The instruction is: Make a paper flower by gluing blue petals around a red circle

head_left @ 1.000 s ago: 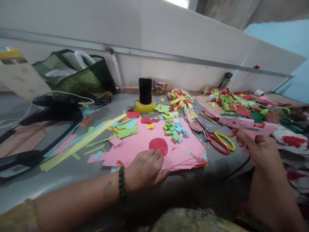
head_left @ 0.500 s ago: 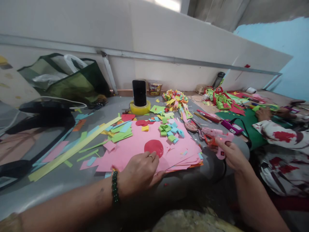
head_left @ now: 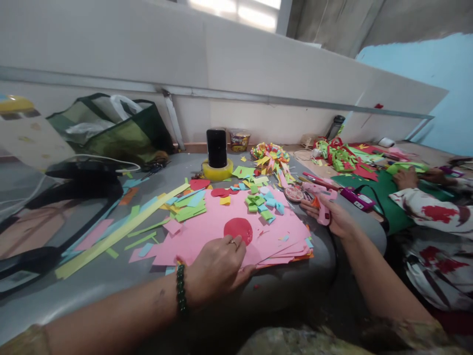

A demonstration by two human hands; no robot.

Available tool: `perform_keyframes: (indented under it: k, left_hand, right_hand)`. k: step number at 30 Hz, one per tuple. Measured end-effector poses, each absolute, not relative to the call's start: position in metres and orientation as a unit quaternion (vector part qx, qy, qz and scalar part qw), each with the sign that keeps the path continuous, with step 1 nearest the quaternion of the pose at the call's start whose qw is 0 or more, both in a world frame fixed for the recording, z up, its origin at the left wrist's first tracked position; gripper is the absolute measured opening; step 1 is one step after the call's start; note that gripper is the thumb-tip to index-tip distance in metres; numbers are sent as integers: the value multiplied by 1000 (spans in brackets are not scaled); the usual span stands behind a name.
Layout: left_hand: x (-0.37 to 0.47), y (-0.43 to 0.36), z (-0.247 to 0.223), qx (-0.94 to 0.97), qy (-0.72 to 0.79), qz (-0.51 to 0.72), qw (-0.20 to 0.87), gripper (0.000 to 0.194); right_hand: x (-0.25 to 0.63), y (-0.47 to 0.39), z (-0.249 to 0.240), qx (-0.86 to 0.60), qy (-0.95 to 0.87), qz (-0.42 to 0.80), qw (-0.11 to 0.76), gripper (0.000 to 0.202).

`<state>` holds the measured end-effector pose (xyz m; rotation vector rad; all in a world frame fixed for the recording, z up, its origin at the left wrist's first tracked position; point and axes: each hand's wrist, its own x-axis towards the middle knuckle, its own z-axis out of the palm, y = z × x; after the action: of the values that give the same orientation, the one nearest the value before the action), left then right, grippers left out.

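Observation:
My left hand [head_left: 221,259], with a ring and a dark green bead bracelet, is closed at the lower edge of a red paper circle [head_left: 236,228]. The circle lies flat on a stack of pink paper [head_left: 195,246], with small shiny specks on its right side. To the right of the stack, my right hand [head_left: 338,217] is wrapped round a pink glue gun [head_left: 324,213] held above the table. Something orange shows by its fingers, too small to make out. Folded green paper pieces [head_left: 254,202] and blue paper pieces [head_left: 274,203] sit on the stack's upper right.
A phone [head_left: 216,148] stands in a yellow tape roll [head_left: 218,171] behind the paper. Paper strips [head_left: 121,231] lie at left. A colourful paper flower [head_left: 271,157] and a purple glue gun [head_left: 357,198] are farther back. Another person's hand [head_left: 406,177] works at far right.
My right hand has brought the pink glue gun left and slightly up, nearer the stack. My left hand stays at the red circle. The camera view has shifted slightly.

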<state>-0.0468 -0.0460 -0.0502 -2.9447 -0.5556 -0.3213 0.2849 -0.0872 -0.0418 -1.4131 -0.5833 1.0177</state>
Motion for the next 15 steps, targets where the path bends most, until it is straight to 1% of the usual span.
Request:
perform_keyframes:
  k: [5,8,12,15]
  left_hand:
    - [-46,-46,-51,-975,-194,-93,53,33]
    - [-46,-47,-51,-975,-198,-91,51,34]
    - [-46,-47,-51,-976,-194,-93,47,35]
    - [-47,-47,-51,-975,-191,-99,51,34]
  right_hand:
    - [291,-69,-34,-639,-229,398,617,14]
    - [295,-72,-36,-640,-280,362,617,18]
    - [294,-100,-44,-678,-357,246,594,37]
    - [289,-125,-46,-747,-379,141,528,39]
